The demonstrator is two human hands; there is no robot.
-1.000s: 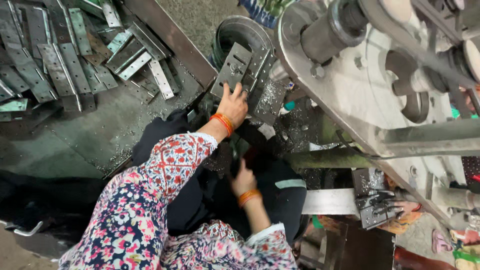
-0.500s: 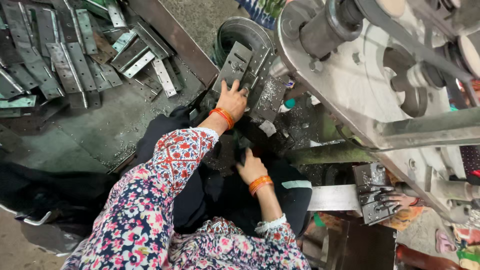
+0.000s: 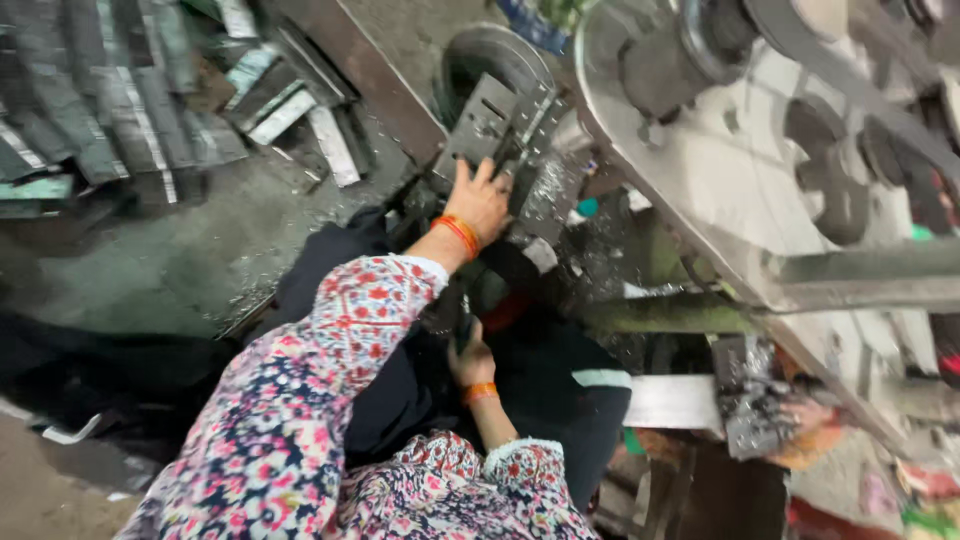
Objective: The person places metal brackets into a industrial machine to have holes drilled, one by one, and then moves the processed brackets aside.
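Left hand on the punched plate, right hand low in my lap

My left hand (image 3: 482,198) lies flat, fingers spread, pressing the punched metal plate (image 3: 487,125) at twelve o'clock against the press machine (image 3: 700,210), steadying it. My right hand (image 3: 470,360), at six o'clock, curls round something dark; I cannot tell what. Cut metal strips (image 3: 120,110) lie heaped at ten o'clock on the grimy floor (image 3: 170,260), strewn with filings.

right hand (image 3: 470,360) fingers hidden, machine (image 3: 760,200) blurred, cropped
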